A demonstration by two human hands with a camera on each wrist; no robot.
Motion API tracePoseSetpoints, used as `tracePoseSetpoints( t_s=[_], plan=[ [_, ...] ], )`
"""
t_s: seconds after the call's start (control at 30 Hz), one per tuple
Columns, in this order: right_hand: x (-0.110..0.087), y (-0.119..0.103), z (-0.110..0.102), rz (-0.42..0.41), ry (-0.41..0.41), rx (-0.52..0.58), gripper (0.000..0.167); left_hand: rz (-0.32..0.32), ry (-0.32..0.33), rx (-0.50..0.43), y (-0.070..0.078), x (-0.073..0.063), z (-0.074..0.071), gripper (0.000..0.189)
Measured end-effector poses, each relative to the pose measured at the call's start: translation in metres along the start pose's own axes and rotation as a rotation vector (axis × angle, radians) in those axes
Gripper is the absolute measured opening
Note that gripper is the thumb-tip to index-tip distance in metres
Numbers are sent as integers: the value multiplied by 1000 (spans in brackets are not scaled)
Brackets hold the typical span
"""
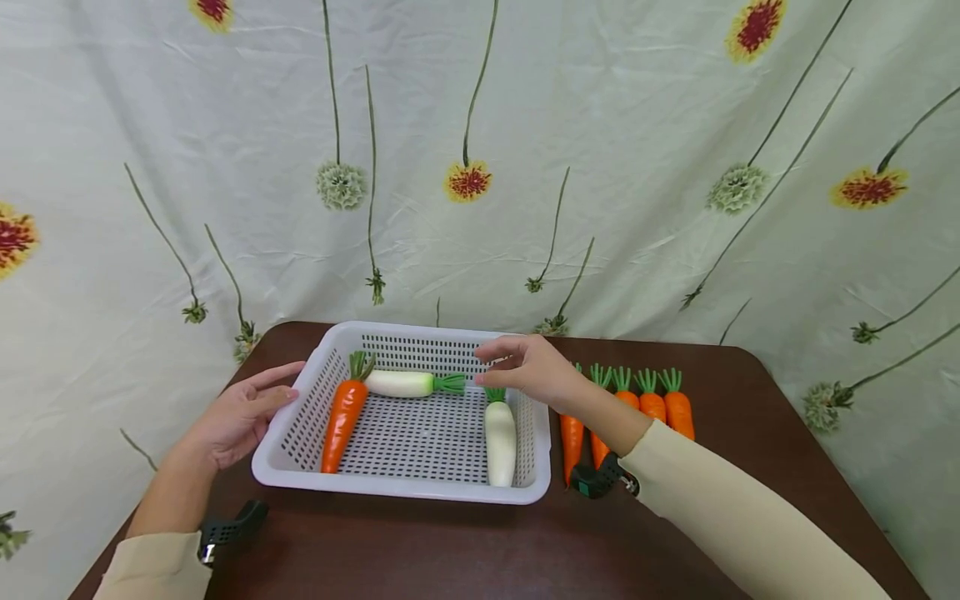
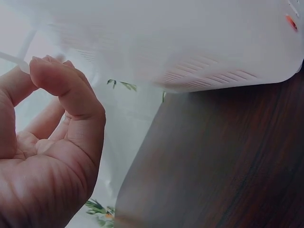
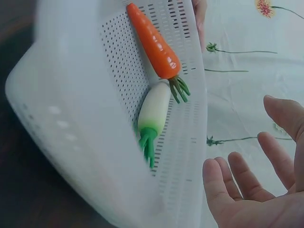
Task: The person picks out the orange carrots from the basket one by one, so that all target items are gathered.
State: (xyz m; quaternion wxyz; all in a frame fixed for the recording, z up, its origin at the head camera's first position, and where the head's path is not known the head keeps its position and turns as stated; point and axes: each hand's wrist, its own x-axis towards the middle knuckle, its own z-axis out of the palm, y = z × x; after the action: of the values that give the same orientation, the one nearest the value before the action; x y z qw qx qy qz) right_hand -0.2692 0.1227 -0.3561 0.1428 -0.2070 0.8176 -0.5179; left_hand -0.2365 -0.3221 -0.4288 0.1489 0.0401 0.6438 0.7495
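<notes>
A white plastic basket [image 1: 405, 490] with perforated walls holds an orange carrot [image 1: 346, 421] at its left and two white radishes. One radish [image 1: 401, 383] lies along the back wall, its green top pointing right. The other radish [image 1: 501, 442] lies lengthwise at the right side. My left hand [image 1: 243, 412] pinches the basket's left rim, thumb against it in the left wrist view. Above the right radish's leaves hovers my right hand [image 1: 528, 367], fingers loosely bent and holding nothing; the right wrist view shows this hand [image 3: 266, 180] apart from the basket wall.
Several carrots [image 1: 679, 414] lie side by side right of the basket, partly hidden by my right forearm. The dark brown table [image 1: 390, 550] runs up to a white flower-patterned cloth [image 1: 420, 100] behind it.
</notes>
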Motion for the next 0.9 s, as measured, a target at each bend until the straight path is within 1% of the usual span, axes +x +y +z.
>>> tracePoseSetpoints(
  t_s=[0.07,0.2,0.37,0.5,0.7,0.9],
  plan=[
    [5,-3,5,-7,-14,10,42,-4,-5,-1,-1,1,-1,43],
    [14,-7,14,10,-40,25,44,-6,-19,-6,-2,1,0,41],
    [27,-13,25,36,-68,29,46,12,-23,-19,-2,2,1,39],
    [37,-16,34,48,-82,87,45,29,-25,-30,-1,2,1,39],
    [49,-20,48,101,-101,190,42,24,-19,-30,0,3,0,37],
    [61,-24,59,145,-112,255,42,37,-29,-41,-1,2,-1,36]
  ],
)
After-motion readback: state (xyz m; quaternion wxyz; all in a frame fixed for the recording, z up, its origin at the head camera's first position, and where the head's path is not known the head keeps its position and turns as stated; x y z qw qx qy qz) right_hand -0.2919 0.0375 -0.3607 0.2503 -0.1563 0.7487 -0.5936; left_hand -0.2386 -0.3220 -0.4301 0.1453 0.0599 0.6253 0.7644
